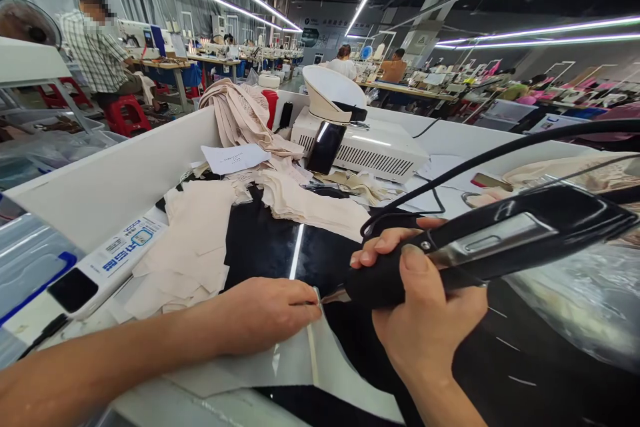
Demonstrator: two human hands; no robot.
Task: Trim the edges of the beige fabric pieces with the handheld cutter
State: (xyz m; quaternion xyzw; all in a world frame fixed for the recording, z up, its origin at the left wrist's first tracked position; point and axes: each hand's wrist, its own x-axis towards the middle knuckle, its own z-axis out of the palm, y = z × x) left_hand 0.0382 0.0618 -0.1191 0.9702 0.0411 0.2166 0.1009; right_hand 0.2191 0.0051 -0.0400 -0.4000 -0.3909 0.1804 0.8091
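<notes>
My left hand (273, 313) is closed in a pinch on the edge of a pale piece of fabric (345, 363) with a narrow cream strip (313, 350) running down it. My right hand (430, 320) wraps round a black corded hand tool (480, 233) with a metal lever along its body. The tool's tip (336, 295) points left, close to the left fingertips; whether it touches the fabric I cannot tell. A glossy black surface (263, 243) lies beyond the hands. Stacks of cream fabric pieces (197, 227) rest on it, and another stack (310, 203) is farther back.
A white box with vents (385, 153) stands at the back, with a phone (327, 147) leaning on it. The tool's black cable (480, 147) arches across the right. White side walls (120, 170) edge the table. Clear plastic (585, 300) is at right; a seated person (97, 47) is far left.
</notes>
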